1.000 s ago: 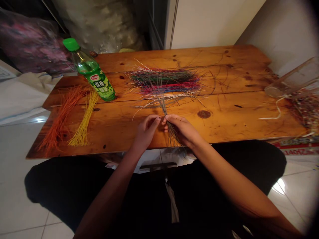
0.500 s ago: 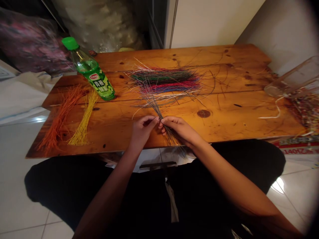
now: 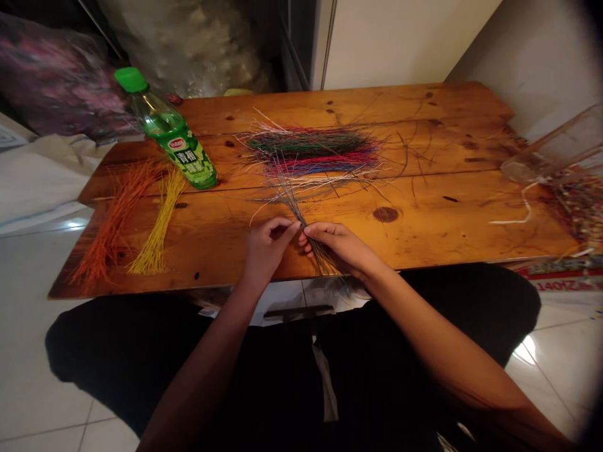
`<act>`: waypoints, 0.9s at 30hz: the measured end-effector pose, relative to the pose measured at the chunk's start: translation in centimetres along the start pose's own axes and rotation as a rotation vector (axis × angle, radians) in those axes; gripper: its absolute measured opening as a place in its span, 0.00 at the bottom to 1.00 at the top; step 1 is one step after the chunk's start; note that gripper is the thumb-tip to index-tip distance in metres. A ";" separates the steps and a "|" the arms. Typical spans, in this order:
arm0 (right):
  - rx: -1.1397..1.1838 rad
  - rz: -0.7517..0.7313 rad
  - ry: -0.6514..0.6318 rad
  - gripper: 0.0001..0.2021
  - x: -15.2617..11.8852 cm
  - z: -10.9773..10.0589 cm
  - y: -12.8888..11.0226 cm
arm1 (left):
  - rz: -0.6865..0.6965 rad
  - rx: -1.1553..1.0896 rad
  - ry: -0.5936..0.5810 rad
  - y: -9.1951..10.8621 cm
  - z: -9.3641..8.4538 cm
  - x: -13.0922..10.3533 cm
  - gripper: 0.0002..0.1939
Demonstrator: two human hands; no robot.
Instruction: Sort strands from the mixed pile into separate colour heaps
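A bundle of thin grey-brown strands (image 3: 293,204) slants over the table's front edge, pinched near its middle. My right hand (image 3: 340,243) is closed round it, with the lower ends fanning out beneath the palm. From the left, my left hand (image 3: 272,242) presses thumb and forefinger together at the bundle; whether a strand is between them is too small to tell. Behind the bundle's upper ends lies a pile of green, red, blue and white strands (image 3: 315,150).
On the left are orange strands (image 3: 115,226), yellow strands (image 3: 160,232) and a green-capped bottle (image 3: 181,147) on the wooden table (image 3: 424,226). A clear container (image 3: 532,160) and a white cord (image 3: 522,210) are at the right.
Both hands stay almost in place. My left hand has shifted very slightly left, and the lower ends of the bundle have spread a little differently.
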State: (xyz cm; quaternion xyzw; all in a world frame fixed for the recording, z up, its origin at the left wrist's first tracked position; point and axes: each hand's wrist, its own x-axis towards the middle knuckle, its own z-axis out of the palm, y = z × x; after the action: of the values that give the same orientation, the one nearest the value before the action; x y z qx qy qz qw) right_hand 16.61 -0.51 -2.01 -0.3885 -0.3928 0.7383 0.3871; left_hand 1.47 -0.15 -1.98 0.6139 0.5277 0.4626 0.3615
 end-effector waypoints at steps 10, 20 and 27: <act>-0.071 0.012 -0.036 0.09 0.0 -0.1 -0.1 | -0.009 0.029 0.128 -0.1 0.0 0.0 0.07; -0.090 0.024 -0.047 0.10 -0.2 0.1 -0.2 | 0.015 0.013 0.216 -0.8 0.1 0.0 0.10; 0.001 -0.092 0.077 0.07 0.0 -0.5 -0.6 | 0.196 0.397 0.169 -1.7 -1.4 1.0 0.16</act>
State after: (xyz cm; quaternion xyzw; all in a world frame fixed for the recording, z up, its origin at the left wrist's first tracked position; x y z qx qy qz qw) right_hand 17.21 -0.16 -1.64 -0.3979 -0.3946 0.7044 0.4357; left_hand -0.38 1.11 -2.97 0.6803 0.5748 0.4322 0.1416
